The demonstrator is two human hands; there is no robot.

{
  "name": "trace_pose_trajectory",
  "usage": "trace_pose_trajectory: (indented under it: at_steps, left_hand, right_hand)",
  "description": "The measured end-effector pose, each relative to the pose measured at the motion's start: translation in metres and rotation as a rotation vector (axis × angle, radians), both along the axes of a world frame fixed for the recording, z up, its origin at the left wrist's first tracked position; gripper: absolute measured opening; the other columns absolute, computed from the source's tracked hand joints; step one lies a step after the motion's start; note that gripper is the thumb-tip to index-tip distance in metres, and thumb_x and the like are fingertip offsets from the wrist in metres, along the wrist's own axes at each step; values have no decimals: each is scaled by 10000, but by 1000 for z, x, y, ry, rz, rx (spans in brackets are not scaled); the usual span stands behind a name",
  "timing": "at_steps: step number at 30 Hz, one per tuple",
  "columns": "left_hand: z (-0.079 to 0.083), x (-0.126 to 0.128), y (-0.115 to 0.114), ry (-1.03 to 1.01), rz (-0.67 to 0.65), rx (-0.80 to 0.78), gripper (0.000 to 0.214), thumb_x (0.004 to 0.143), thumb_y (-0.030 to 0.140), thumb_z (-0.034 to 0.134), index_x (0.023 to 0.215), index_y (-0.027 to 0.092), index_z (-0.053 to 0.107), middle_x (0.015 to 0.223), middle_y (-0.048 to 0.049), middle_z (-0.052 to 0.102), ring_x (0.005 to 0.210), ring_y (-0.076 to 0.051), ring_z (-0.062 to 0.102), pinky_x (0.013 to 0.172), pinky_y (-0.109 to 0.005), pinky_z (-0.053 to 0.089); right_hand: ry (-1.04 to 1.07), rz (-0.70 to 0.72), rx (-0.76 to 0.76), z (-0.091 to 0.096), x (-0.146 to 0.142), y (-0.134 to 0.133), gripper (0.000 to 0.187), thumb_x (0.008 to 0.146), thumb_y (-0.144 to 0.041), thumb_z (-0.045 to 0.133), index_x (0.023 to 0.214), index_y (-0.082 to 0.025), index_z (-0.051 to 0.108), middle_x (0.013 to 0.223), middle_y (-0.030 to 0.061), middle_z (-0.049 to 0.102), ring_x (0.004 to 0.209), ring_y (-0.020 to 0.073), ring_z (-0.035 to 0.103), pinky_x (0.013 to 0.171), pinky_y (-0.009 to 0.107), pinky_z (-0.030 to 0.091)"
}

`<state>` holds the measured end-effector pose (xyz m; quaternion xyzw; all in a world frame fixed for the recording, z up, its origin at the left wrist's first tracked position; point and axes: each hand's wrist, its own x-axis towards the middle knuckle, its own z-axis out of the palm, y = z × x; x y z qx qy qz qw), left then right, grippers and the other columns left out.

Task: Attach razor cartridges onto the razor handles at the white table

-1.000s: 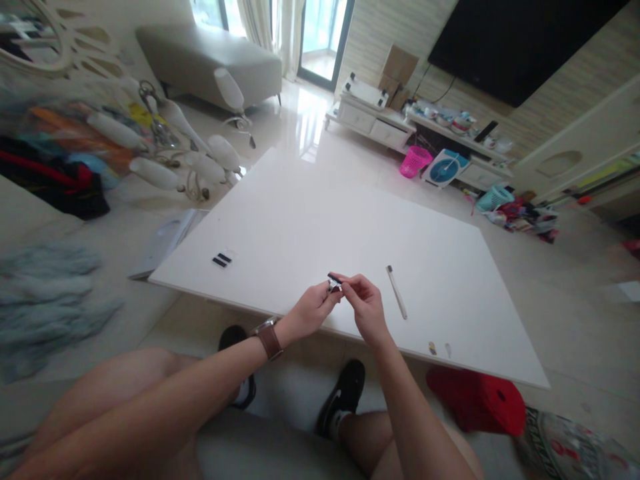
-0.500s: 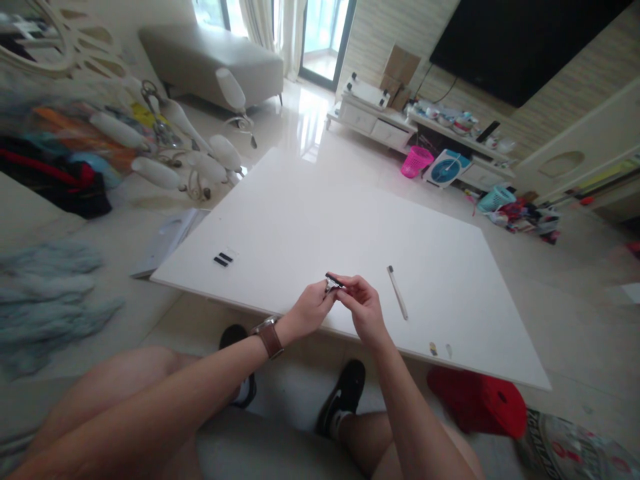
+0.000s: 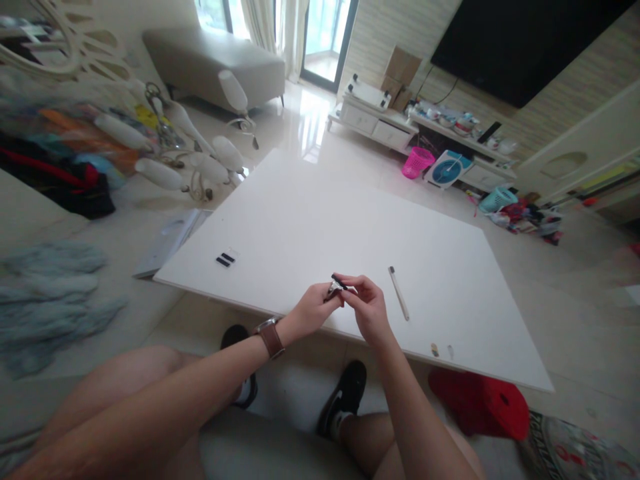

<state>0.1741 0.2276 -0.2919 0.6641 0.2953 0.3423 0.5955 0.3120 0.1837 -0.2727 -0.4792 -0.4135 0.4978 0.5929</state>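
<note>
Above the near edge of the white table (image 3: 320, 220), my two hands meet around a small silver metal piece (image 3: 336, 287) with a black bar (image 3: 339, 281) along its top. My left hand (image 3: 314, 308) is closed around the silver part, much of which its fingers hide. With thumb and fingertips my right hand (image 3: 369, 307) pinches the black bar's near end. Two black strips (image 3: 225, 259) in clear backing lie to the left on the table. Right of my hands is a slim light stick (image 3: 399, 293) with a dark end.
By the table's front right edge are a small yellow-and-dark piece (image 3: 435, 349) and a clear piece (image 3: 451, 351). A red stool (image 3: 475, 400) stands below that corner. Beyond the left edge is a lamp fixture with white shades (image 3: 160, 175). A pink basket (image 3: 417, 163) stands by the cabinet.
The black bar is tilted more steeply, and its far end has turned slightly right. My right hand has shifted a little to the right. Both hands keep their hold.
</note>
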Motion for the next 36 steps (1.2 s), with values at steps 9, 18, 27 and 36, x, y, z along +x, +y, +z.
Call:
trace_pose_trajectory:
  at_steps: [9, 18, 27, 36]
  left_hand:
    - [4, -2, -1, -68, -94, -145, 417, 789, 348, 591, 524, 196, 307, 506, 71, 255, 512, -64, 219, 492, -243, 173]
    - [-4, -1, 1, -60, -175, -291, 327, 689, 300, 576, 469, 196, 358, 413, 68, 323, 427, -51, 240, 445, -238, 152]
    - [-6, -1, 1, -348, -196, -718, 411, 625, 210, 656, 445, 202, 287, 401, 97, 219, 385, -29, 163, 422, -235, 75]
    - [-8, -5, -1, -363, -356, -918, 388, 656, 230, 716, 545, 188, 346, 444, 106, 225, 388, -23, 162, 397, -192, 78]
  right_hand:
    - [-27, 39, 18, 5, -4, 0, 300, 716, -205, 780, 1003, -250, 705, 1123, 60, 715, 1082, 221, 630, 801, 312, 521]
    - [-68, 23, 37, -3, -3, 0, 385, 636, -157, 835, 976, -247, 678, 993, 37, 724, 951, 186, 638, 744, 287, 480]
    - [-153, -576, 233, 10, 12, 4, 470, 826, -245, 640, 1275, -252, 502, 821, -32, 614, 645, 100, 552, 687, 270, 467]
    - [-1119, 220, -161, -9, 17, -4, 174, 905, -214, 528, 795, -181, 658, 666, 16, 623, 630, 137, 540, 612, 244, 375]
